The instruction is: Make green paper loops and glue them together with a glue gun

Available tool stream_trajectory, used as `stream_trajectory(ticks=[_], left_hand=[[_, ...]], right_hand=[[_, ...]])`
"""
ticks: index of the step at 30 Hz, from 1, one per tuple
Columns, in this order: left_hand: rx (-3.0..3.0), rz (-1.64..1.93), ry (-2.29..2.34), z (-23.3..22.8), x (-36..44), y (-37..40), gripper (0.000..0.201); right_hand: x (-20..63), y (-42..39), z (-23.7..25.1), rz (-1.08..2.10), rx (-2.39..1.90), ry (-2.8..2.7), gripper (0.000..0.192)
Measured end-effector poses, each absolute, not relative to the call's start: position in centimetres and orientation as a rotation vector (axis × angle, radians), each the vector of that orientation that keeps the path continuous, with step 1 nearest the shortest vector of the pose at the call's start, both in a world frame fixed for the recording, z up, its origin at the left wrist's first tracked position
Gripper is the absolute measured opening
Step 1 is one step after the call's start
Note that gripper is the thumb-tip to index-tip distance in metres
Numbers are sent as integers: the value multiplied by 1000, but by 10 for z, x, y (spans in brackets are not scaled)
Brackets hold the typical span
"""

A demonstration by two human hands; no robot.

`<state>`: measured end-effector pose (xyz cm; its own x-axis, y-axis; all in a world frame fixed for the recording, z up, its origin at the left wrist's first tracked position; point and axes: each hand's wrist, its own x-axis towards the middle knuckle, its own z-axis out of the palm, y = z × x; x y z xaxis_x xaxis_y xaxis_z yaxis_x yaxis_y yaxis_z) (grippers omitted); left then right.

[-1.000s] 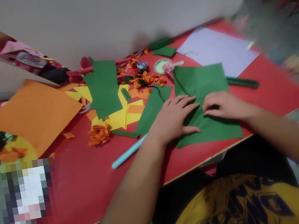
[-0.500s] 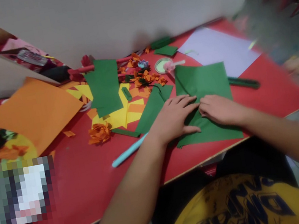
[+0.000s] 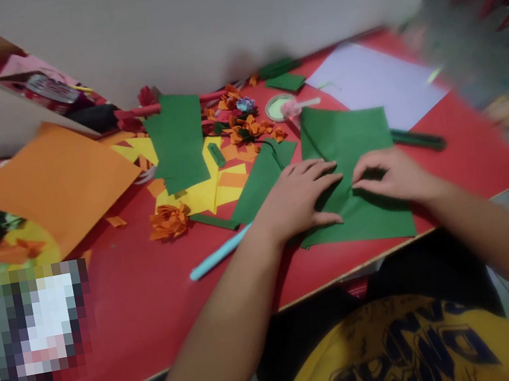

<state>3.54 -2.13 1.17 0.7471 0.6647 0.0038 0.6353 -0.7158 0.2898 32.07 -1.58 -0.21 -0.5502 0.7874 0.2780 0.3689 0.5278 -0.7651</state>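
A sheet of green paper (image 3: 350, 131) lies on the red tabletop in front of me, with a small crease near its middle. My left hand (image 3: 302, 198) rests flat on the sheet's left part, fingers spread. Just right of it, my right hand (image 3: 387, 177) is closed in a pinch, thumb and forefinger together at the paper's surface by the crease. What the fingertips hold is too small to make out. A light blue stick-like tool (image 3: 219, 253) lies under my left forearm, and a dark green bar-shaped object (image 3: 417, 139) pokes out from under the sheet's right edge.
Beyond the sheet are a small round dish (image 3: 278, 108), a lavender sheet (image 3: 376, 83) and orange paper flowers (image 3: 243, 128). Further left lie green paper (image 3: 181, 141), yellow scraps (image 3: 191, 196) and an orange sheet (image 3: 66, 184). A wall (image 3: 224, 18) borders the table's back.
My right hand has shifted slightly right, away from my left fingers, and its thumb and forefinger now form a visible pinch. My left hand stays flat on the paper.
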Motion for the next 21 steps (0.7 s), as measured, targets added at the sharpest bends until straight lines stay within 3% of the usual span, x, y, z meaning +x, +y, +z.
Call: stream_trajectory(ticks=[8,21], left_hand=[[2673,115,1039,13,37,-22,91],[2679,124,1044,13,37,-22,89]], right_hand=[[318,-3,-19,639,-673,-2511,18],[300,-10,-25,319,-947,-2724,20]])
